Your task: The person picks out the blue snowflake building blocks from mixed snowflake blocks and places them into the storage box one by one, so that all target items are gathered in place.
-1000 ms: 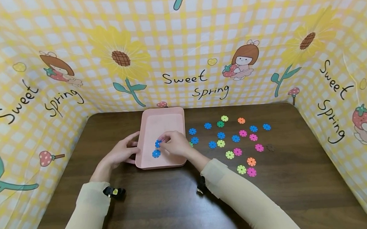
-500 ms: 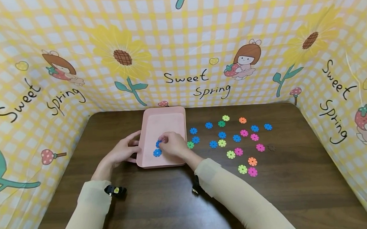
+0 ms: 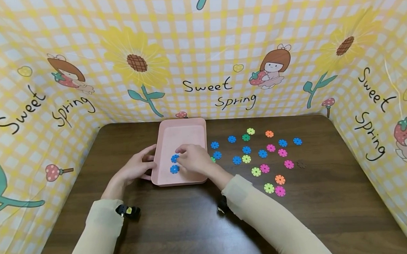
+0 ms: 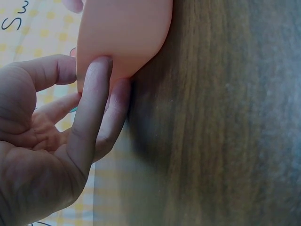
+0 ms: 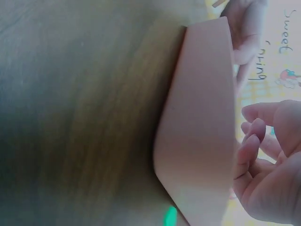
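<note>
A pink tray (image 3: 181, 133) stands on the table. My left hand (image 3: 134, 168) rests against its left wall with the fingers spread; in the left wrist view, fingertips (image 4: 99, 66) touch the outside of the wall (image 4: 124, 37). Two blue notched plastic discs lie inside, a lower disc (image 3: 174, 169) and an upper disc (image 3: 174, 158). Over the tray is my right hand (image 3: 193, 159), fingertips right beside the upper disc. The right wrist view shows this hand (image 5: 273, 165) above the rim, its thumb and fingers apart and no disc between them.
Right of the tray several notched discs lie scattered on the brown table (image 3: 180, 225): blue discs (image 3: 263, 153), pink discs (image 3: 289, 164), yellow-green discs (image 3: 269, 188), orange discs (image 3: 280, 179) and a dark green disc (image 3: 245, 137). A checked cloth (image 3: 200, 48) hangs around the table's back and sides.
The fingers of my right hand have come off the upper blue disc, which now shows more fully. The hand has shifted slightly. My left hand stays at the tray's side.
</note>
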Demonstrator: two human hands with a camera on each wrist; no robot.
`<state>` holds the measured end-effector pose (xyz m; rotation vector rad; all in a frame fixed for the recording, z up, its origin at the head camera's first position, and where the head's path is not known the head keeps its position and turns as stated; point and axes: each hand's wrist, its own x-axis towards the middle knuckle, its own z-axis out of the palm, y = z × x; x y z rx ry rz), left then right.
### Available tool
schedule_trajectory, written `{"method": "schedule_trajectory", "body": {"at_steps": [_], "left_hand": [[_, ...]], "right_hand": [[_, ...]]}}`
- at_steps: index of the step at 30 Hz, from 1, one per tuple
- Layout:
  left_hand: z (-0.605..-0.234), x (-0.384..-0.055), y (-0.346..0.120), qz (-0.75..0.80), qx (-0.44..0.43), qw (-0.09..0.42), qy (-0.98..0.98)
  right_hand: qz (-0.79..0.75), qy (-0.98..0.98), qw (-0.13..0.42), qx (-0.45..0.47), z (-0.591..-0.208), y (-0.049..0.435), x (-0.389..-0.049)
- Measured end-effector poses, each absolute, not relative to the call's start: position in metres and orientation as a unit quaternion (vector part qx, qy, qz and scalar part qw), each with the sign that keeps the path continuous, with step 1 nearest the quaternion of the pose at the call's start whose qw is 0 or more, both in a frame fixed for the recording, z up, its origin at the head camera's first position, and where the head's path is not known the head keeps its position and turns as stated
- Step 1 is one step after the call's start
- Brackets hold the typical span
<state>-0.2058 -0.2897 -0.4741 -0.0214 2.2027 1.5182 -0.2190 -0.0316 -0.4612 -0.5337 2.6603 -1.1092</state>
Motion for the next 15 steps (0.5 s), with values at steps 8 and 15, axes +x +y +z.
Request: {"method": "schedule_trajectory", "body": {"at_steps": [8, 15], "left_hand": [[-0.473, -0.205, -0.290, 0.549, -0.008, 0.229, 0.804], [-0.473, -0.205, -0.289, 0.547, -0.010, 0.230, 0.805]], "right_hand": [[-0.396, 0.894, 0.069, -0.199, -0.447, 0.000, -0.220], [-0.415, 0.889, 0.041, -0.190, -0.449, 0.032, -0.222]]}}
